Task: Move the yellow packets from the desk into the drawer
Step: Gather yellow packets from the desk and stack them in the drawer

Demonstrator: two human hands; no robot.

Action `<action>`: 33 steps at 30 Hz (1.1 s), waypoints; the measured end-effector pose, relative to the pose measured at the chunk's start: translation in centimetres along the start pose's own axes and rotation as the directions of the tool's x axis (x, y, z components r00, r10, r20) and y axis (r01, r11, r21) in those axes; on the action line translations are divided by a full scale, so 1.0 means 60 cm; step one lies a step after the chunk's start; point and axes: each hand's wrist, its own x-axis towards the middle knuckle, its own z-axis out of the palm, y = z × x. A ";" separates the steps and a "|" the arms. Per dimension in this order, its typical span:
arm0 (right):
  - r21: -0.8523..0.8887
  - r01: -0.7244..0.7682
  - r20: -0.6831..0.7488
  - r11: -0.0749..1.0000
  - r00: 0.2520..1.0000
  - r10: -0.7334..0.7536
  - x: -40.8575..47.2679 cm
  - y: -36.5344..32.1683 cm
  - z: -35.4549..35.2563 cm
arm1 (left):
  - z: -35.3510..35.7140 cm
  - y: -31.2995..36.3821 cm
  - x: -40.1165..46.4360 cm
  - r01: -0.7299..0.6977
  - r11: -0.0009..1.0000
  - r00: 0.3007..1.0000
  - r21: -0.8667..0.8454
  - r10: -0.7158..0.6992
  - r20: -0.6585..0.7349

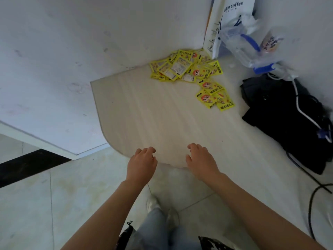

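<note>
Several yellow packets (185, 66) lie heaped in the far corner of the pale wooden desk (144, 114), against the wall. A few more yellow packets (214, 95) trail toward the right. My left hand (142, 162) and my right hand (200, 158) hover side by side over the desk's near curved edge, fingers loosely curled, holding nothing. Both hands are well short of the packets. No drawer is in view.
A white coffee bag (232, 17) and clear plastic bags (252, 46) stand at the back right. A black bag (286, 116) with white and black cables (306, 114) lies on the right of the desk. Tiled floor and my shoes (162, 208) are below.
</note>
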 end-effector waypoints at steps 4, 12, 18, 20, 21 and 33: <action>-0.016 -0.008 -0.015 1.000 1.000 0.007 0.073 -0.001 -0.031 | -0.010 0.003 0.088 -0.054 0.998 0.999 0.027 0.053 0.007; -0.050 -0.057 -0.051 0.997 0.997 0.054 0.217 -0.014 -0.087 | -0.040 -0.002 0.264 -0.192 0.979 0.980 0.075 0.187 0.062; -0.025 -0.110 -0.050 0.994 0.993 0.109 0.324 -0.021 -0.128 | -0.058 0.003 0.395 -0.267 0.958 0.959 0.105 0.254 0.126; -0.009 -0.105 -0.049 0.994 0.993 0.104 0.355 -0.019 -0.141 | -0.062 0.008 0.430 -0.287 0.950 0.951 0.121 0.267 0.155; -0.010 -0.099 -0.045 0.995 0.994 0.099 0.370 -0.017 -0.149 | -0.064 0.010 0.447 -0.295 0.946 0.948 0.135 0.272 0.167; -0.239 0.115 -0.022 0.964 0.992 -0.124 0.586 -0.004 -0.242 | -0.083 0.049 0.652 -0.265 0.939 0.956 0.221 0.225 0.189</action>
